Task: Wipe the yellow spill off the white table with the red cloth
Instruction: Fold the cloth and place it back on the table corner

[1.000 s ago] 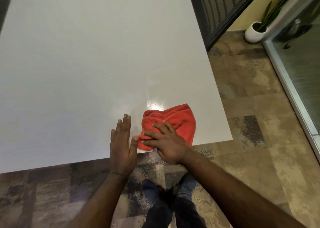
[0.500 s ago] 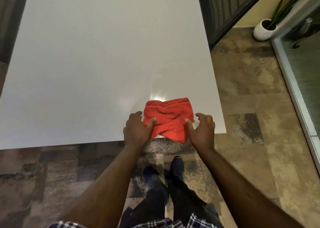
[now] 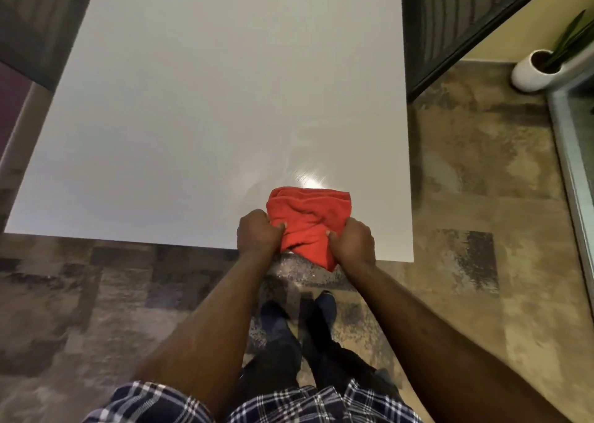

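The red cloth [image 3: 308,220] lies bunched at the near right corner of the white table [image 3: 209,107], with its lower end hanging over the front edge. My left hand [image 3: 257,234] grips its left side and my right hand [image 3: 352,244] grips its right side, both with fingers curled into the fabric. No yellow spill shows on the table; a bright light reflection sits just behind the cloth.
A dark mesh chair [image 3: 456,14] stands past the table's right edge. A white pot with a green plant [image 3: 533,69] sits on the floor at the far right beside a glass door frame [image 3: 575,152]. Patterned carpet surrounds the table.
Both hands went from touching the cloth's sides with loose fingers to clenching it. The cloth has bunched up and slid toward the front edge. The view has shifted back.
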### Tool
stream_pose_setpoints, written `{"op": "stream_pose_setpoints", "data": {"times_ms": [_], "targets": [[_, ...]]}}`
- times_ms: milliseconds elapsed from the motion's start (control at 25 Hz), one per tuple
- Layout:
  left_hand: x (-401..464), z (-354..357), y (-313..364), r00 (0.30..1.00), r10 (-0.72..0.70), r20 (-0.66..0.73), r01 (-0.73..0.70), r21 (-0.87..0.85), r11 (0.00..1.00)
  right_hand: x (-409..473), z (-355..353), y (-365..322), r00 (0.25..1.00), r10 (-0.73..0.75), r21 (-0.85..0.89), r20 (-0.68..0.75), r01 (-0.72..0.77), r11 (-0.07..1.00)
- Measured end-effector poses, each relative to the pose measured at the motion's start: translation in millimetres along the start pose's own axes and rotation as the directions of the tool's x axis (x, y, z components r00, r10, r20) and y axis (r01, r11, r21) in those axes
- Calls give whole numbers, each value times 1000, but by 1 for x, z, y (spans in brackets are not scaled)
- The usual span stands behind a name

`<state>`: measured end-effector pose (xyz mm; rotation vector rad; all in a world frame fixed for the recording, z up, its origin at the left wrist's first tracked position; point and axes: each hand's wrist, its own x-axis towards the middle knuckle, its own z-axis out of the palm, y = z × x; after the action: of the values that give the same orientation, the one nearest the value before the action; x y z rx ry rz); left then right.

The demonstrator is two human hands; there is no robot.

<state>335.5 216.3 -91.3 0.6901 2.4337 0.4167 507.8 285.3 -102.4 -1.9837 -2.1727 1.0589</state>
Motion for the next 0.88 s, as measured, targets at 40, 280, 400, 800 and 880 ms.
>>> {"op": "stream_pose_setpoints", "data": {"times_ms": [40, 280, 400, 800, 880], "targets": [[-2, 0, -1, 1000, -9, 11, 9, 14, 1000, -1, 0, -1, 1000, -13, -10, 10, 13, 1000], [-19, -1, -7, 995, -70, 78, 65, 65, 996, -6, -6, 4, 991, -21, -80, 131, 32, 996], [-32, -2, -14, 989, -85, 121, 75, 84, 994, -13, -8, 9, 976, -25, -117, 215, 52, 992], [-92, -26, -30, 999, -11, 39, 16, -133, 991, -55, -48, 16, 932, -276, -58, 235, 297, 953], [-99, -37, -30, 1000, 3, -2, -3, -143, 990, -60, -58, 8, 926, -326, -30, 189, 337, 941]]}}
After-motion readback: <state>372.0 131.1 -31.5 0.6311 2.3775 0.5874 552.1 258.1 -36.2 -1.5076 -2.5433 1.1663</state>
